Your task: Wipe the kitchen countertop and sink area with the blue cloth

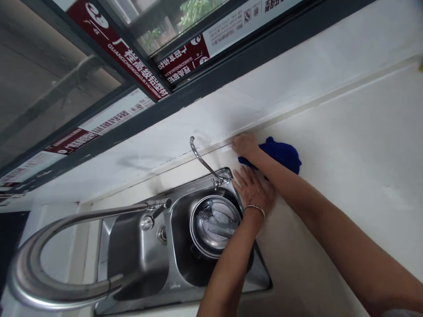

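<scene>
My left hand [253, 189] lies flat with its fingers spread, at the right back corner of the double steel sink [170, 246], partly on the counter. A thin bracelet [255, 208] circles that wrist. Farther back, my right hand [243, 144] is closed against the joint between counter and wall. Its fingertips are hidden, so what they hold, if anything, does not show. A dark blue cloth [282, 155] lies bunched on the counter beside my right hand, partly behind the wrist and forearm.
A steel colander [197, 237] with grey items inside sits in the right basin. A thin curved faucet [202, 160] rises behind it. The large arched faucet [36, 264] stands in the left foreground. Dark window frames [198, 92] run above the pale counter [357, 167].
</scene>
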Demonstrator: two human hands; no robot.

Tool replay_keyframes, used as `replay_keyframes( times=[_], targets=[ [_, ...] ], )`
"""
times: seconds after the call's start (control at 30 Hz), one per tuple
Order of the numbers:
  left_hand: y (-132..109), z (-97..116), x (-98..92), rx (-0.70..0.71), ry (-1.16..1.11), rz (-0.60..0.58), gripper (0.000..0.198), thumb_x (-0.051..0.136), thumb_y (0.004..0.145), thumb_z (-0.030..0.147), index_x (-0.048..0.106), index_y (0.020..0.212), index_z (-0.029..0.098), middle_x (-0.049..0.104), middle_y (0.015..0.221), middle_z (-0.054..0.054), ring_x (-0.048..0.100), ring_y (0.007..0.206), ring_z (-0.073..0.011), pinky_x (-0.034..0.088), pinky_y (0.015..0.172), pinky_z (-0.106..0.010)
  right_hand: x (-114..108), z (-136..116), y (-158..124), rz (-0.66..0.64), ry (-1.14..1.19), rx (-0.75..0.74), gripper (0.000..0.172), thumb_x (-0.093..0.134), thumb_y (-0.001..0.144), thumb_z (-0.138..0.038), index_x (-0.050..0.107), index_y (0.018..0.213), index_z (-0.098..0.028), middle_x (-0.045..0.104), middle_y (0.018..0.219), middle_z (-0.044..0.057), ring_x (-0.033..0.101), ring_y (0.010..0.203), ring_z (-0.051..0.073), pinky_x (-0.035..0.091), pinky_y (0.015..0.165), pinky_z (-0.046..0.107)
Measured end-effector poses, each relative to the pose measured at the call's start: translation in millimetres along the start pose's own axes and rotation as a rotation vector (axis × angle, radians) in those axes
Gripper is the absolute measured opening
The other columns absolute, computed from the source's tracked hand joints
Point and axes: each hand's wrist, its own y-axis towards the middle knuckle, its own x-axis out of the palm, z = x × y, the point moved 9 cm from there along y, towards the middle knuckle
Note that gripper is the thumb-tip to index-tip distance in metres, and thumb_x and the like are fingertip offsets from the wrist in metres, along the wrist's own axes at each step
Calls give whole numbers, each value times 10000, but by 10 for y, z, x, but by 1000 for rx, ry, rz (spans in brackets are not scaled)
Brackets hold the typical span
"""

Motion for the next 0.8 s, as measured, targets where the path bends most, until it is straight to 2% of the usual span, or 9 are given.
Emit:
replay_keyframes(
  times=[0.1,0.3,0.37,0.47,0.53,0.57,0.63,0.7,0.8],
  targets=[
    [-6,-1,-7,-8,-36,53,992,496,906,648,242,1658,54,146,1742,-227,28,1597,-489,141,1272,-699,-41,339,-163,74,-30,158,481,324,1042,-253,743,1191,-72,727,1174,264,711,1081,344,521,898,419],
    [1,-21,-42,-7,-134,112,942,571,896,602,332,1632,63,209,1726,-231,67,1593,-490,165,1276,-693,-28,665,-510,168,54,224,415,417,1000,-358,774,1065,-156,771,1103,166,706,972,283,465,828,337],
    [-121,-64,-99,52,-207,136,793,597,909,504,454,1580,107,314,1699,-202,146,1591,-471,197,1273,-697,-45,742,-574,192,62,265,423,408,998,-363,776,1032,-159,778,1052,161,700,933,274,445,785,327],
    [-471,-181,-239,296,-391,132,450,538,935,303,700,1347,223,613,1509,-98,401,1530,-350,364,1257,-603,-54,806,-587,217,86,300,415,411,990,-355,780,1003,-164,780,1011,155,689,887,259,418,741,313],
    [-666,-485,-445,362,-548,198,373,466,973,265,771,1184,307,703,1387,-59,558,1422,-248,511,1178,-449,-39,834,-568,234,108,313,407,420,984,-359,782,978,-172,780,992,150,682,872,255,404,723,309],
    [-690,-752,-576,292,-602,278,355,461,992,283,777,1152,313,741,1312,-59,597,1380,-242,530,1155,-444,-28,844,-559,245,120,316,405,424,982,-364,782,968,-176,780,981,146,679,867,255,398,716,309],
    [-617,-1402,-811,14,-677,458,340,456,1020,335,765,1145,268,778,1205,-75,697,1222,-246,561,1098,-464,-5,860,-550,268,142,314,405,426,983,-372,781,958,-181,778,964,142,672,859,255,392,709,311],
    [-394,-1895,-964,-193,-679,539,363,496,1003,427,745,1156,212,784,1171,-103,743,1084,-244,611,974,-429,12,863,-551,288,163,298,407,419,988,-368,779,955,-181,777,964,142,667,850,252,390,709,312],
    [194,-2156,-1072,-226,-590,448,392,501,994,483,757,1053,192,807,1029,-84,755,939,-200,596,914,-342,25,848,-546,293,177,259,403,420,989,-364,773,935,-177,776,973,144,670,850,254,392,716,313]
  ],
)
